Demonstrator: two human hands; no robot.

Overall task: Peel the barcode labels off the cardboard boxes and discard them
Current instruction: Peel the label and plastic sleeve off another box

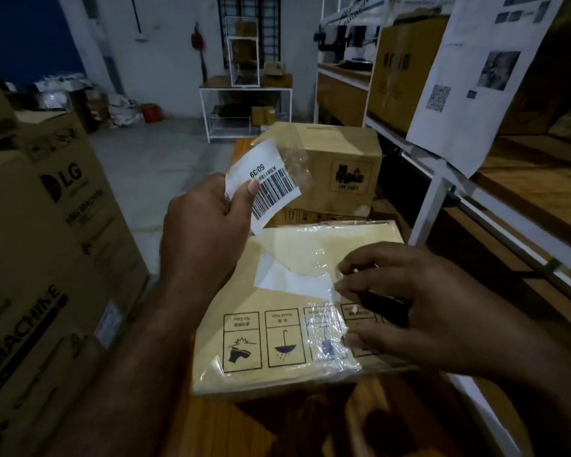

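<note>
The label, pinched in the left hand's grip just above the box, may stick to the fingers when dropped, I think. It is white, barcoded, with clear tape hanging. The right hand touches the box; I cannot tell its grip.

A white metal shelving rack stands on the right, and a printed paper sheet with a QR code hangs from it. Across the concrete floor, a white table carries a wire-frame stand below a barred window. A red container sits beside white sacks.
</note>
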